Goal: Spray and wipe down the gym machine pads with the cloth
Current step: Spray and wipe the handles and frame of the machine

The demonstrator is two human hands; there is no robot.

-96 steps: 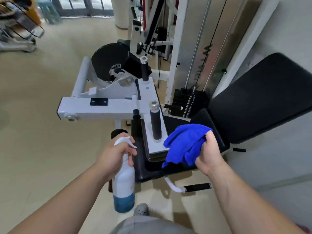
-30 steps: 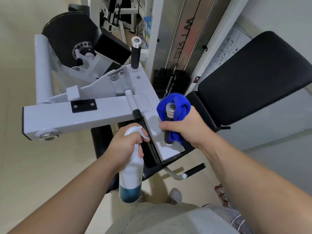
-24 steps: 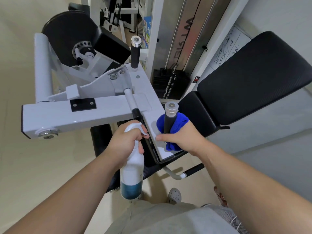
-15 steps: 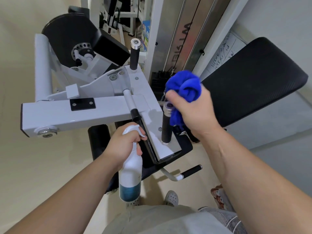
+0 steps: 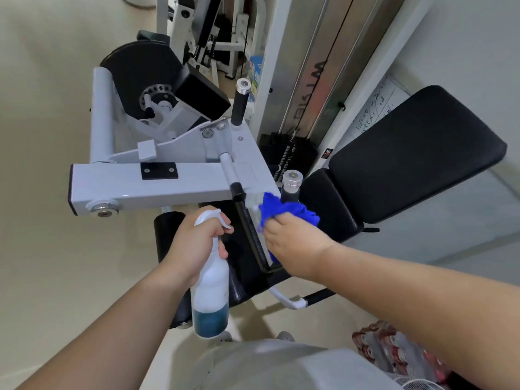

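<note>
Item: blue cloth (image 5: 284, 213), bunched, held in the right hand (image 5: 295, 246); fingers closed down on it, pressing it to the white frame plate at the foot of the near grip post (image 5: 291, 188).

Relation: the post stands upright, long axis vertical, directly beyond the fingers and touching the cloth's far edge. The black seat pad (image 5: 329, 206) and the large back pad (image 5: 413, 156) lie farther out, to the right of that hand; the right hand is the nearer one to both.

Item: spray bottle (image 5: 210, 288), white with blue liquid low in it, hanging upright from the left hand (image 5: 197, 243); fingers wrapped round its neck, one by the trigger, nozzle toward the frame.

Change: half a second ago the cloth was lifted above the post's cap; it is now down at the base. The bottle has barely shifted.

Judgement: pads not yet wiped.
</note>
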